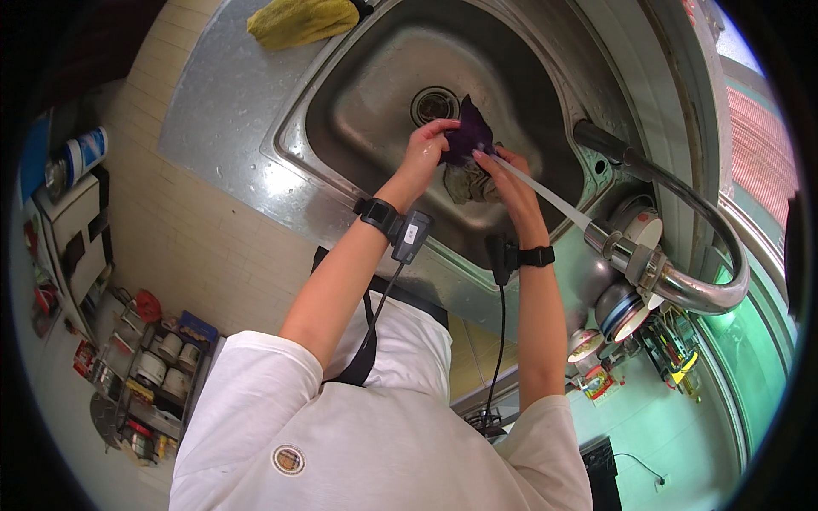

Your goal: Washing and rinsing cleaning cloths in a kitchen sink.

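A dark purple wet cloth (pixel 471 135) is stretched between my two hands above the basin of a stainless steel sink (pixel 377 70). My left hand (pixel 423 156) pinches its left edge, while the fingers of my right hand (pixel 510 175) hold its lower right side. From the spout of the metal faucet (pixel 604 237), a stream of water (pixel 546 195) runs onto the cloth by my right fingertips. Beneath the hands lies a crumpled grey-brown cloth (pixel 470 185), partly hidden by the purple one and my right hand. The round drain (pixel 434 105) shows just beyond my left fingers.
A yellow cloth (pixel 303 22) lies on the steel counter (pixel 236 96) at the far left. The faucet's curved pipe (pixel 709 214) arches on the right. Several bowls (pixel 623 313) stand beside the sink there. Behind me on the left is a rack (pixel 160 383) with containers.
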Available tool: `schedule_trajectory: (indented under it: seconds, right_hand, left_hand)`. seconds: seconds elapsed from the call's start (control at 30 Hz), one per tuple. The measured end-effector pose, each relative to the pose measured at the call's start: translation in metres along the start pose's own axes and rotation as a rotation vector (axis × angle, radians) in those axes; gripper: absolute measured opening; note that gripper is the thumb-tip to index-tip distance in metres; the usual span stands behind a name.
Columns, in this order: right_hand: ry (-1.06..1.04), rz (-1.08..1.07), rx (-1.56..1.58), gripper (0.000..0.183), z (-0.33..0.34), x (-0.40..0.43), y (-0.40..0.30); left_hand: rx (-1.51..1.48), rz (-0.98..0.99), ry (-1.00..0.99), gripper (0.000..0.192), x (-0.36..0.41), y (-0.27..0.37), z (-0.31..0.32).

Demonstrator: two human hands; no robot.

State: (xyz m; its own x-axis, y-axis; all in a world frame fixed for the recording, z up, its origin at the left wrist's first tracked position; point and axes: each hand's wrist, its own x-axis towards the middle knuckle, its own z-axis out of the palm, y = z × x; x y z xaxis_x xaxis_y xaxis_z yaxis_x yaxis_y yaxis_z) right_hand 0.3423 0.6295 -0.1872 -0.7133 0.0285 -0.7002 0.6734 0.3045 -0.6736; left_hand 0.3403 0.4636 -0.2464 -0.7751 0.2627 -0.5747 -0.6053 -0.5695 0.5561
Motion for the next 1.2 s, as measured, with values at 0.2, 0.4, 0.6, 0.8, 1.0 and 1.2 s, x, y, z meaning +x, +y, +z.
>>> schedule_trajectory:
  seconds: [0.2, 0.4, 0.6, 0.8, 1.0, 1.2]
  right_hand:
    - [0.112, -0.239, -0.065, 0.024, 0.009, -0.026, -0.02]
    - [0.225, -0.312, 0.213, 0.019, -0.019, -0.03, -0.016]
    - [0.13, -0.166, 0.658, 0.025, -0.02, -0.027, -0.019]
    - [-0.066, -0.039, 0.905, 0.046, -0.015, -0.042, -0.047]
    - [-0.354, -0.084, 1.013, 0.051, -0.018, -0.047, -0.046]
    - [-0.402, 0.089, 1.365, 0.047, -0.014, -0.044, -0.016]
  left_hand:
    - [0.16, 0.183, 0.287, 0.021, 0.012, -0.003, -0.012]
    - [0.26, 0.18, 0.256, 0.023, 0.016, 0.018, -0.044]
    - [0.41, -0.038, -0.344, 0.045, -0.011, -0.002, -0.004]
    - [1.027, 0.081, -0.155, 0.094, -0.018, -0.03, 0.018]
    - [1.188, 0.596, -0.029, 0.101, -0.027, 0.0, 0.047]
    - [0.676, 0.494, -0.176, 0.034, 0.007, -0.023, 0.039]
